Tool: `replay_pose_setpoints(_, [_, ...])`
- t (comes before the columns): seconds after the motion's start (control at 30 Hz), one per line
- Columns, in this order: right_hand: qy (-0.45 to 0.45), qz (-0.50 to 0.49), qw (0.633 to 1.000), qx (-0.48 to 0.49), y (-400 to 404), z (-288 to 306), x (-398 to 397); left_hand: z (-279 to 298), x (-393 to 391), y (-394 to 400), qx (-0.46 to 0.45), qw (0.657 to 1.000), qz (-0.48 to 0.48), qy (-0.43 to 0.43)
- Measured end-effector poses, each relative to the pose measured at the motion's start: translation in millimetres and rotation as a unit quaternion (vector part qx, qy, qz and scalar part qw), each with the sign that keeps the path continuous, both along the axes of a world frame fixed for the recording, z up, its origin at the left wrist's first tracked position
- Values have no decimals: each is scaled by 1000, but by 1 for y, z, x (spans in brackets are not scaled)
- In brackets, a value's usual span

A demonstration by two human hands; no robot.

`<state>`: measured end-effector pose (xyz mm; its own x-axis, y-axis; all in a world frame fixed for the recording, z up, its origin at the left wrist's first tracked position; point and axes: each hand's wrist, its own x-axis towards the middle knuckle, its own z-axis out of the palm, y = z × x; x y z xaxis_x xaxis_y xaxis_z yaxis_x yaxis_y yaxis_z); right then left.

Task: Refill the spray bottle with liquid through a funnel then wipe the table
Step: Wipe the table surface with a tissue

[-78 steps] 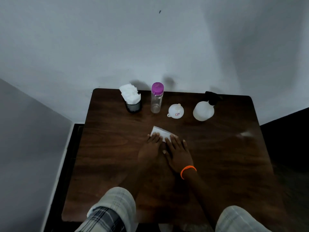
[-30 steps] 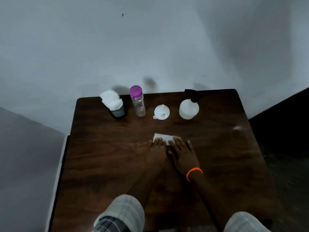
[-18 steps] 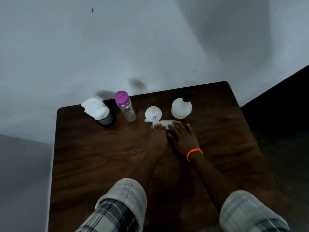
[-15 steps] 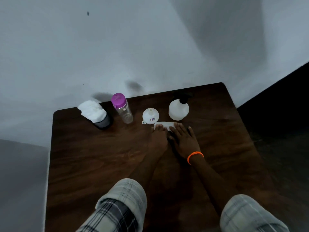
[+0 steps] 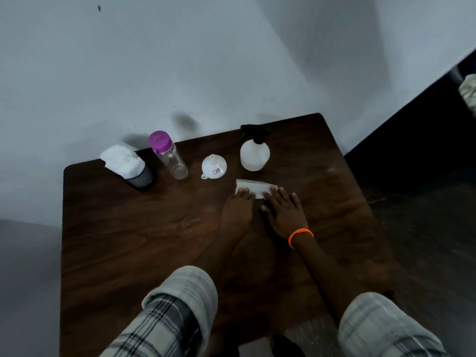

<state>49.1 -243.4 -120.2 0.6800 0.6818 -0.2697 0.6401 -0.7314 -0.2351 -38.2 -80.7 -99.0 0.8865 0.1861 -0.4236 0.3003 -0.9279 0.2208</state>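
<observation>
Both hands have pushed the folded white tissue (image 5: 253, 187) forward across the desk (image 5: 144, 228), from mid-desk to just short of the spray bottle (image 5: 254, 155). Left hand (image 5: 238, 208) and right hand (image 5: 284, 211) lie flat, palms down and fingers extended, pressing the tissue's near edge without gripping it. Left of the spray bottle stand the white funnel (image 5: 213, 166), the purple-capped clear bottle (image 5: 168, 155) and the tissue holder (image 5: 128, 166).
</observation>
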Motion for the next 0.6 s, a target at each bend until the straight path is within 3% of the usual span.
replay_pose_setpoints(0.6, [-17, 73, 997, 10, -168, -8, -113, 29, -138, -177, -28, 998, 38, 31])
